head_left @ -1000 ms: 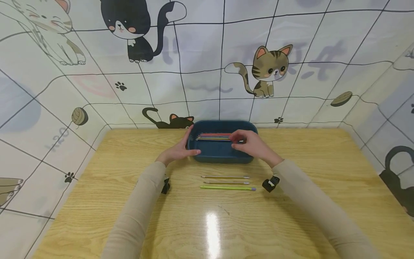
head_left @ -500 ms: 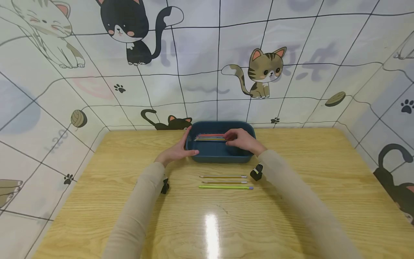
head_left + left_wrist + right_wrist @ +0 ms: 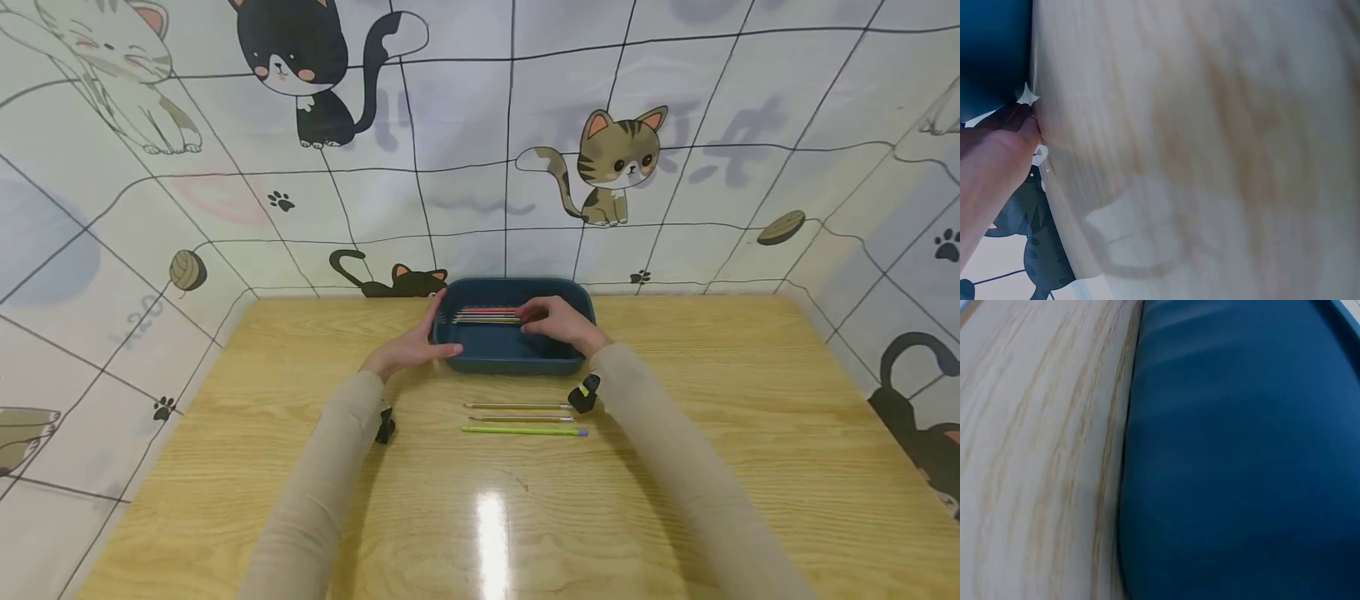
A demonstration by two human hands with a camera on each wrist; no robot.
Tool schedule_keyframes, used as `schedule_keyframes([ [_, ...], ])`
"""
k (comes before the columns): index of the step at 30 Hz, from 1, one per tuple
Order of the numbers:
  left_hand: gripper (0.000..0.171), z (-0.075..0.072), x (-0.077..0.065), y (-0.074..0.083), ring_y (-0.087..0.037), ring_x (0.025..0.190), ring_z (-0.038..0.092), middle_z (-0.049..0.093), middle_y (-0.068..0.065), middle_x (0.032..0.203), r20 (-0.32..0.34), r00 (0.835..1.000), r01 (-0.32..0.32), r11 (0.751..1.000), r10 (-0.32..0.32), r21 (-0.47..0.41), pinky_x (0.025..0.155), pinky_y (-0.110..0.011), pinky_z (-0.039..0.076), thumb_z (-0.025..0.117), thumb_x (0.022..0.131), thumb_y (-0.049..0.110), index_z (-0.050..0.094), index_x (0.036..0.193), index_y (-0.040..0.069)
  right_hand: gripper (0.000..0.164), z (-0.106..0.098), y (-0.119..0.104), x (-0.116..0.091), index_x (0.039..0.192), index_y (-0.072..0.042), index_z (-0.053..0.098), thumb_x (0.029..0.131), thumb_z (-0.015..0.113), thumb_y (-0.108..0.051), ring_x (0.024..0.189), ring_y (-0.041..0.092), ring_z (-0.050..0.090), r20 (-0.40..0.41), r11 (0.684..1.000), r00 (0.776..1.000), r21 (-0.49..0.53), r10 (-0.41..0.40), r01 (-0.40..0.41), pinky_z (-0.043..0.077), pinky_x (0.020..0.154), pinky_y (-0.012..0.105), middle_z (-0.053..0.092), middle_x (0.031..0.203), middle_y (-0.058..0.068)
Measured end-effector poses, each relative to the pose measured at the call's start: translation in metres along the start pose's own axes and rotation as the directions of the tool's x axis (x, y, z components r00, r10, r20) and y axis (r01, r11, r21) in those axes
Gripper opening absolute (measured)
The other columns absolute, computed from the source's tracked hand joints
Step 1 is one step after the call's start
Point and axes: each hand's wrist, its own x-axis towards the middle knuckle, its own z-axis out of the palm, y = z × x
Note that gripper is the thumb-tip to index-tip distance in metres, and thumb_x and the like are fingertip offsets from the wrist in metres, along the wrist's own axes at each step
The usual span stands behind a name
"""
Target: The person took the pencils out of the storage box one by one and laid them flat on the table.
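Observation:
A dark blue plastic bin (image 3: 517, 367) stands against the back wall, and several pencils (image 3: 483, 316) lie side by side in it toward its far side. My left hand (image 3: 411, 343) steadies the bin's left end, fingers extended along the outer wall and thumb over the front left corner. In the left wrist view, the fingers of that hand lie against the bin's blue wall (image 3: 994, 56). Inside the bin, my right hand (image 3: 561, 322) has its fingers curled round the right ends of the pencils, hiding those ends. The right wrist view shows only the bin's outer wall (image 3: 1241, 444) and the table.
Two wooden pencils (image 3: 517, 406) and a lime-green pencil (image 3: 521, 431) with a purple end lie parallel on the wooden table (image 3: 375, 517), in front of the bin. A white cat-print cloth (image 3: 465, 108) covers the back and side walls.
My right hand has shifted left over the pencils in the bin, its forearm following. The left hand keeps its place at the bin's left end. The pencils on the table stay put.

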Motion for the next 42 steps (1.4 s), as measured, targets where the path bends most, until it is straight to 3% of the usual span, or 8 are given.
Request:
schedule_keyframes([
  [7, 0.101, -0.001, -0.002, -0.002, -0.031, 0.144, -0.012, -0.023, 0.002, 0.157, -0.011, 1.0, 0.008, 1.0, -0.008, -0.005, 0.109, -0.062, 0.01, 0.067, 0.092, 0.03, -0.014, 0.152, 0.04, 0.032, 0.003, -0.001, 0.001, 0.123, 0.007, 0.06, 0.093, 0.061, -0.004, 0.109, 0.032, 0.055, -0.008, 1.0, 1.0, -0.019, -0.008, 0.008, 0.043, 0.094, 0.044, 0.06, 0.119, 0.022],
  [16, 0.1, -0.001, 0.0, 0.001, -0.03, 0.143, -0.016, -0.025, 0.002, 0.156, 0.008, 1.0, 0.014, 1.0, -0.014, -0.017, 0.109, -0.062, 0.007, 0.064, 0.094, 0.024, -0.015, 0.152, 0.039, 0.026, 0.002, -0.002, -0.001, 0.114, 0.006, 0.063, 0.089, 0.064, -0.001, 0.102, 0.033, 0.058, -0.034, 0.982, 0.999, -0.187, 0.006, -0.013, 0.048, 0.083, 0.042, 0.063, 0.111, 0.021],
  [24, 0.1, -0.002, -0.014, 0.029, -0.035, 0.143, -0.014, -0.023, -0.008, 0.157, 0.031, 0.999, 0.009, 1.0, -0.008, -0.029, 0.109, -0.062, 0.007, 0.064, 0.093, 0.018, -0.015, 0.154, 0.024, 0.019, 0.003, -0.004, 0.002, 0.106, 0.004, 0.065, 0.088, 0.063, 0.003, 0.088, 0.027, 0.059, -0.028, 0.958, 0.999, -0.282, 0.036, -0.042, 0.048, 0.078, 0.037, 0.065, 0.098, 0.016],
  [31, 0.099, -0.001, 0.001, 0.0, -0.028, 0.144, -0.013, -0.022, 0.002, 0.158, -0.008, 1.0, -0.014, 1.0, 0.014, 0.004, 0.11, -0.061, 0.007, 0.065, 0.093, 0.027, -0.014, 0.152, 0.041, 0.015, 0.001, -0.001, 0.002, 0.102, 0.003, 0.066, 0.088, 0.062, 0.002, 0.081, 0.025, 0.057, -0.042, 0.957, 0.999, -0.29, 0.006, -0.018, 0.045, 0.076, 0.036, 0.065, 0.092, 0.013],
  [37, 0.103, 0.002, 0.0, 0.002, -0.027, 0.144, -0.012, -0.021, 0.002, 0.158, -0.008, 1.0, -0.013, 1.0, 0.012, -0.012, 0.11, -0.06, 0.008, 0.069, 0.09, 0.036, -0.012, 0.153, 0.038, 0.02, 0.001, 0.003, 0.0, 0.109, 0.005, 0.066, 0.09, 0.06, 0.0, 0.092, 0.028, 0.059, -0.055, 0.972, 0.997, -0.232, -0.057, 0.043, 0.047, 0.08, 0.04, 0.065, 0.101, 0.016],
  [42, 0.108, 0.0, 0.0, 0.0, -0.03, 0.144, -0.012, -0.02, -0.001, 0.159, -0.003, 1.0, -0.031, 0.999, 0.031, -0.015, 0.109, -0.061, 0.008, 0.071, 0.086, 0.046, -0.012, 0.154, 0.035, 0.022, 0.002, 0.001, 0.001, 0.111, 0.004, 0.066, 0.091, 0.056, 0.0, 0.1, 0.03, 0.058, -0.056, 0.974, 0.997, -0.223, -0.062, 0.048, 0.046, 0.088, 0.044, 0.064, 0.11, 0.018],
])
